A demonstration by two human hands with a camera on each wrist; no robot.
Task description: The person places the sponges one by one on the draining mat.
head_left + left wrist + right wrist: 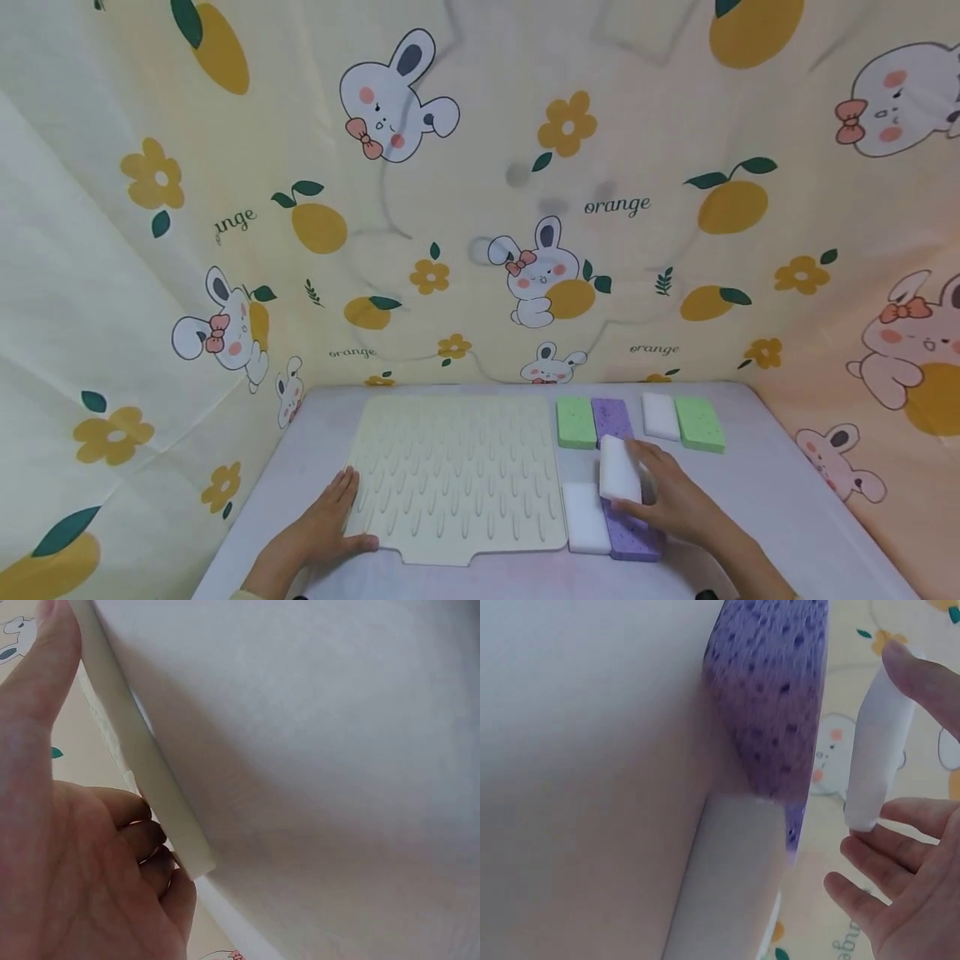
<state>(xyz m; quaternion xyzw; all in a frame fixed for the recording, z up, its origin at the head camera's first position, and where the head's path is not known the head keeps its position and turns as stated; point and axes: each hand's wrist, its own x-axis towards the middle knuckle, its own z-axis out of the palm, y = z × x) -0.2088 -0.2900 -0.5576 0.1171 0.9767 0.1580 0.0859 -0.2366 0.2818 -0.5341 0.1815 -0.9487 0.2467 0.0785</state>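
My right hand (678,498) pinches a white sponge (619,470) between thumb and fingers, tilted above a purple sponge (636,540). In the right wrist view, this white sponge (879,746) is seen edge-on, apart from the purple sponge (776,697) with dark pores. Another white sponge (587,518) lies flat beside the near purple one. At the front left corner of a cream ridged mat (438,550), my left hand (322,523) rests with fingers along the side and thumb at the near edge. The left wrist view shows its fingers touching the mat's edge (169,795).
Behind the raised sponge lie a green sponge (575,423) and a second purple sponge (611,414), side by side. Farther right, a white sponge (660,417) adjoins another green sponge (701,424). Printed cloth (480,183) with rabbits and oranges hangs around the pale table (757,492).
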